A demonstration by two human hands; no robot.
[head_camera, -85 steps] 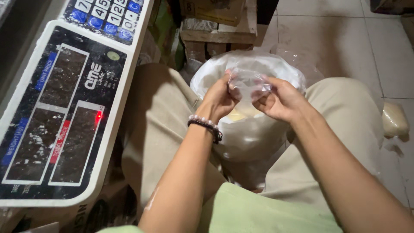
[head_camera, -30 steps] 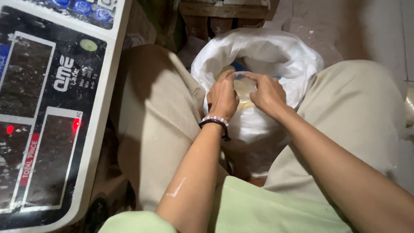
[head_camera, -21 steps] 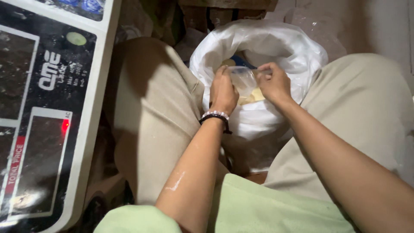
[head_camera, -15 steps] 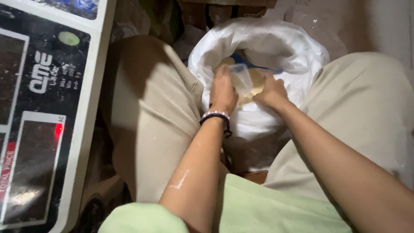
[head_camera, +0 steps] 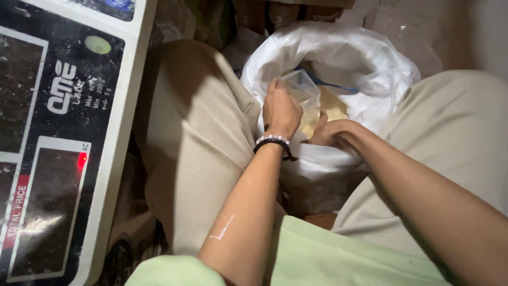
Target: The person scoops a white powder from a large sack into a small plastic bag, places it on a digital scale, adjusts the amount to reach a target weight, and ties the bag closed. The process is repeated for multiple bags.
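— Dim floor (head_camera: pixel 476 32) behind; what are the hands doing?
— Left hand (head_camera: pixel 280 108) pinches a small clear bag (head_camera: pixel 302 91) open inside the white sack (head_camera: pixel 338 58) between the knees. Right hand (head_camera: pixel 329 133) is dug into pale powder (head_camera: pixel 333 106), grip hidden.
— Advice?
— Hold the bag's mouth wide, low over the sack.
— Beside?
— Weighing scale (head_camera: pixel 58 137), left.

Dim, warm indoor light; deep shadow along the upper edge. Pale tiled floor (head_camera: pixel 484 32) at the upper right, smooth and faintly glossy; crumpled clear plastic sheet (head_camera: pixel 407 32) lying on it. At the left, a weighing scale (head_camera: pixel 69 132) with white casing, dark display panels, a small red light glowing, dusted with pale powder. Brown cardboard boxes (head_camera: pixel 264 10) stacked at the top, partly hidden in shadow.
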